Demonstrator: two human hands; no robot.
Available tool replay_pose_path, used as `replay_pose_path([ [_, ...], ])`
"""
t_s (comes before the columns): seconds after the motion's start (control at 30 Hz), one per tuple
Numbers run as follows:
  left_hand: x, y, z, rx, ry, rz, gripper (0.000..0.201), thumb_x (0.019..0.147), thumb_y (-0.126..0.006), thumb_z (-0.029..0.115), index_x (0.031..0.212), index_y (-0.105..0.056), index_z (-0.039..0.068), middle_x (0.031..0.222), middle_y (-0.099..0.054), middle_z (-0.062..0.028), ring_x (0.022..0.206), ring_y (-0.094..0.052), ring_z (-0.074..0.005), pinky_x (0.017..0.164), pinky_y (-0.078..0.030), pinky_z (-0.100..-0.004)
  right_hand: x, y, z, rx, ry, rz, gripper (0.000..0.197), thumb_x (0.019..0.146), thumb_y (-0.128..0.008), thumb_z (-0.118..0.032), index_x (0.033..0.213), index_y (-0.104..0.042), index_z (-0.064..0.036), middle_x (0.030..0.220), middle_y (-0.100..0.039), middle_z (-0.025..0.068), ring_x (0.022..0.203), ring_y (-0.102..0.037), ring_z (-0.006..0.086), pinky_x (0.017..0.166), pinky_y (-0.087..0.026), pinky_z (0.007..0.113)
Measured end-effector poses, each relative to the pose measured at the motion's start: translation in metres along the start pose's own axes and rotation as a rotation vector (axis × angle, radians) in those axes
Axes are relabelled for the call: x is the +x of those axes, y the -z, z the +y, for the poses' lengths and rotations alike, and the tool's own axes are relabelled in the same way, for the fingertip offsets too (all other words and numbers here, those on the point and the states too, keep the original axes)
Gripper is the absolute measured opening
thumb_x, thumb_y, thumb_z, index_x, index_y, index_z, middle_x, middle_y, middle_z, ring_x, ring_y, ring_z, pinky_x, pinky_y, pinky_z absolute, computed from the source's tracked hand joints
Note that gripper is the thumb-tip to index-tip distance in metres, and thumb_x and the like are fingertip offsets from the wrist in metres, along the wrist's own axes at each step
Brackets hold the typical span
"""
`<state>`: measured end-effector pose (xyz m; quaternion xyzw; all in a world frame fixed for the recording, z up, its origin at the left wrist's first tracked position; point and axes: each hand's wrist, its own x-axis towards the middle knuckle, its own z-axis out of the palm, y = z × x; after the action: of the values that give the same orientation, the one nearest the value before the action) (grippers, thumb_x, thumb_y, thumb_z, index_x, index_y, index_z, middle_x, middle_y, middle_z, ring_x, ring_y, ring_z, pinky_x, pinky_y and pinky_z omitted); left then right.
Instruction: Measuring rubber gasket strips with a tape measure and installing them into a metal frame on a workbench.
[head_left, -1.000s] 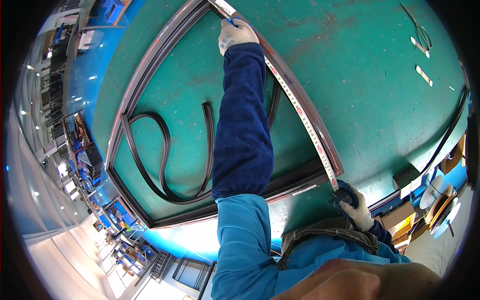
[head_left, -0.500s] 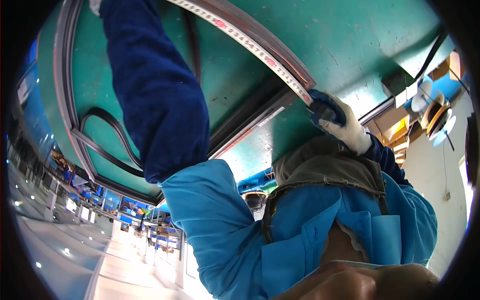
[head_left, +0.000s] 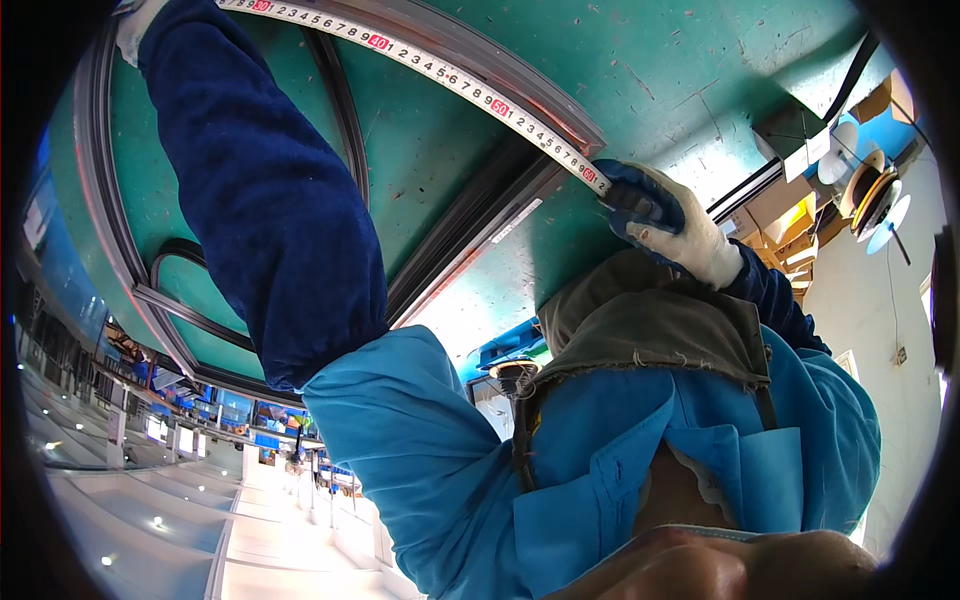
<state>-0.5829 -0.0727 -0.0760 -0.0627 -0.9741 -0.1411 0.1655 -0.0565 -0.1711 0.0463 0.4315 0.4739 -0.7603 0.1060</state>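
Note:
My right hand point(head_left: 668, 222), in a white glove with dark blue coating, is closed round the case of a tape measure at the corner of a dark frame point(head_left: 455, 240). The case is mostly hidden by the fingers. From it the white tape blade point(head_left: 450, 75) runs out along one bar of the frame to the upper left. At the upper left edge shows part of my left hand point(head_left: 138, 32), also gloved, near the frame's far corner. Its fingers are cut off and hidden behind the sleeve, so I cannot tell what they hold.
The frame lies on a green tabletop point(head_left: 680, 60) with scuffs. A dark strip point(head_left: 200, 318) loops inside it. To the right are cardboard boxes point(head_left: 785, 225) and a reel with pale discs point(head_left: 872, 195). Shelving and a bright hall stretch away at lower left.
The view has shifted, so the frame and tape sit farther left and more of my left glove shows. My right hand stays closed on the tape measure at the frame's corner.

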Motion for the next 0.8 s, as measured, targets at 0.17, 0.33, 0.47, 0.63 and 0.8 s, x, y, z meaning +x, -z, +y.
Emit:
replay_pose_path([
  [0.17, 0.003, -0.001, 0.0, -0.008, -0.05, -0.002, 0.042, 0.081, -0.051, 0.028, 0.102, -0.054, -0.009, 0.089, -0.064, -0.0221, 0.077, -0.064, -0.0326, 0.071, -0.051, -0.0398, 0.001, 0.0, 0.002, 0.078, 0.043, 0.029, 0.059, 0.076, -0.062, -0.013, 0.13, -0.04, -0.0008, 0.094, -0.061, 0.0085, 0.075, -0.059, 0.0117, 0.07, -0.051, 0.025],
  [0.33, 0.006, -0.002, -0.001, 0.001, -0.075, -0.002, 0.044, 0.08, -0.053, 0.028, 0.102, -0.053, -0.011, 0.089, -0.064, -0.0231, 0.078, -0.065, -0.0331, 0.071, -0.051, -0.0403, 0.001, 0.006, -0.003, -0.004, -0.101, -0.066, 0.061, 0.078, -0.061, -0.016, 0.131, -0.036, 0.0044, 0.117, -0.054, 0.0132, 0.105, -0.051, 0.017, 0.096, -0.039, 0.031],
  [0.47, 0.009, -0.003, -0.001, 0.009, -0.083, -0.005, 0.045, 0.079, -0.054, 0.027, 0.102, -0.053, -0.012, 0.088, -0.063, -0.024, 0.079, -0.065, -0.0335, 0.072, -0.051, -0.0407, -0.001, 0.004, 0.0, 0.038, -0.095, -0.055, 0.062, 0.079, -0.061, -0.016, 0.131, -0.036, 0.0043, 0.117, -0.054, 0.0129, 0.105, -0.051, 0.017, 0.096, -0.04, 0.031],
  [0.63, 0.013, -0.006, -0.001, 0.018, -0.08, -0.007, 0.047, 0.079, -0.055, 0.027, 0.102, -0.052, -0.013, 0.087, -0.063, -0.025, 0.08, -0.065, -0.0339, 0.072, -0.052, -0.0412, 0.004, -0.001, 0.015, -0.02, 0.126, 0.046, 0.059, 0.076, -0.062, -0.015, 0.128, -0.041, 0.0014, 0.102, -0.061, 0.0129, 0.083, -0.061, 0.0159, 0.078, -0.051, 0.029],
  [0.8, 0.021, -0.01, -0.002, 0.04, -0.053, -0.008, 0.049, 0.078, -0.056, 0.027, 0.102, -0.051, -0.015, 0.087, -0.063, -0.026, 0.081, -0.065, -0.0344, 0.072, -0.052, -0.0417, 0.004, 0.0, 0.006, -0.002, 0.026, 0.021, 0.061, 0.075, -0.063, -0.018, 0.128, -0.042, 0.0019, 0.104, -0.06, 0.0146, 0.088, -0.061, 0.019, 0.083, -0.049, 0.031],
])
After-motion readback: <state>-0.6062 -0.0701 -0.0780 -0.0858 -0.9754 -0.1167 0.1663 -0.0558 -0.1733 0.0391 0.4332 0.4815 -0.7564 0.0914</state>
